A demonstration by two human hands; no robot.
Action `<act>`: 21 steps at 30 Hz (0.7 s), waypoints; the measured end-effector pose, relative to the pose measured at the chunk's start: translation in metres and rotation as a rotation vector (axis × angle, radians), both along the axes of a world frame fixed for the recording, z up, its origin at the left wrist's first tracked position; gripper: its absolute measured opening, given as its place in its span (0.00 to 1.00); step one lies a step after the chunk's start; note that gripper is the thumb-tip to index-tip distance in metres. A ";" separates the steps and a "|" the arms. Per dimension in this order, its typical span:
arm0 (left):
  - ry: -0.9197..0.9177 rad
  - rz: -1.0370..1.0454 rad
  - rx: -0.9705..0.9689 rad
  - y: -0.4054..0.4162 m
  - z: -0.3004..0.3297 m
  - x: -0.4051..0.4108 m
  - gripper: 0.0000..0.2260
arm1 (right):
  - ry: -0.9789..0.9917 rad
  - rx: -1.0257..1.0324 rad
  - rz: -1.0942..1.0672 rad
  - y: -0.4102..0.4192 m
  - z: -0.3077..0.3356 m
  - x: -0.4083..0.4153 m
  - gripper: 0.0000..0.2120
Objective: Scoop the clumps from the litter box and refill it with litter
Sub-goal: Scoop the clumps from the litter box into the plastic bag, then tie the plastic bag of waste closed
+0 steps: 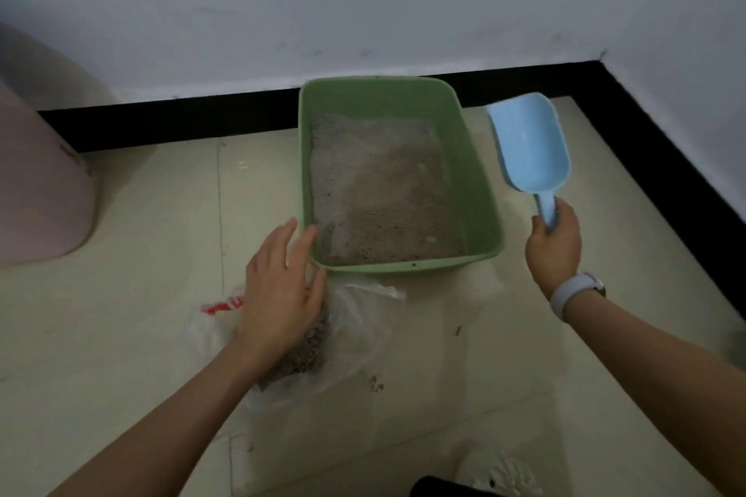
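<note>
Green litter box (482, 190) on pale tiled floor (141, 335), far end close to black skirting (181, 121) and white wall (363, 4); grey litter (383, 194) spread unevenly across bottom, right strip of base bare. Right hand (554, 250) curled round handle of blue scoop (527, 143), held up to right of box, bowl pointing away, apart from rim. White band (573, 291) on right wrist. Left hand (282, 291) spread flat, fingers straight, at near left corner of box; contact with rim unclear. Beneath it clear plastic bag (363, 319) with red print, dark clumps (306, 351) inside, just before box. Pinkish bin (40, 194) at far left.
</note>
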State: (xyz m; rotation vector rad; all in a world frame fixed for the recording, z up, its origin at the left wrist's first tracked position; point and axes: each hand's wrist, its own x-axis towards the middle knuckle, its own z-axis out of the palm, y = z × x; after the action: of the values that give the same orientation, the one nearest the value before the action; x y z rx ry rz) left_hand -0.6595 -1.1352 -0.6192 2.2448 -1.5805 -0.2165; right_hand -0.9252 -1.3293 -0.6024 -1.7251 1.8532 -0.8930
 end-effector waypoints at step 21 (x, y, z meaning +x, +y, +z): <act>-0.182 -0.215 0.289 -0.003 -0.025 -0.014 0.30 | 0.361 0.244 -0.113 0.007 -0.036 -0.017 0.26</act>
State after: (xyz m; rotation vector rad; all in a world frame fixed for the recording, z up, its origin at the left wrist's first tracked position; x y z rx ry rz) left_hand -0.6731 -1.1385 -0.6445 2.3593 -2.0029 -0.3255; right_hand -0.9419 -1.3227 -0.6384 -1.7249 2.2027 -0.3857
